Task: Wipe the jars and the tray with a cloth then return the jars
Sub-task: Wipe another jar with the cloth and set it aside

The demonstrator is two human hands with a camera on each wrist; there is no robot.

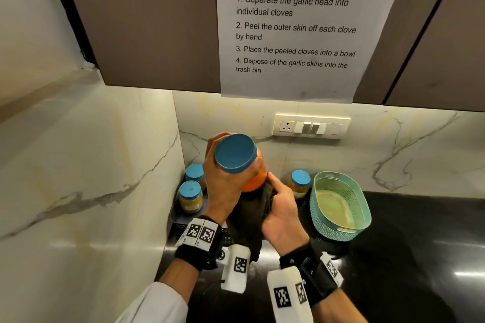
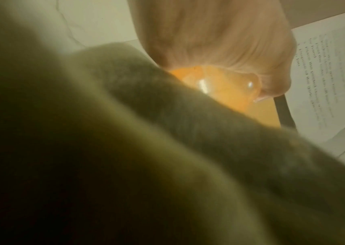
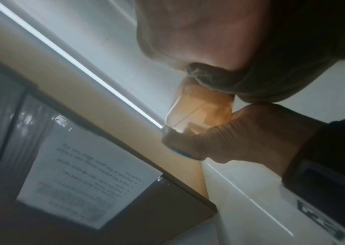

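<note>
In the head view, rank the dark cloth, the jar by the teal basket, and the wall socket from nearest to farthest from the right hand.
1. dark cloth: held in the right hand itself, against the orange jar.
2. jar by the teal basket: just beyond the hand, on the counter.
3. wall socket: farthest, up on the back wall.

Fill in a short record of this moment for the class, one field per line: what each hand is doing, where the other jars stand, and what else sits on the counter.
left hand: grips the orange jar near its blue lid, held up and tilted
right hand: holds the dark cloth against the jar's lower part
other jars: two blue-lidded jars in the corner on the dark tray; one jar beside the basket
counter: teal basket, with no jars in it
wall: printed sheet taped to the cabinet
</note>
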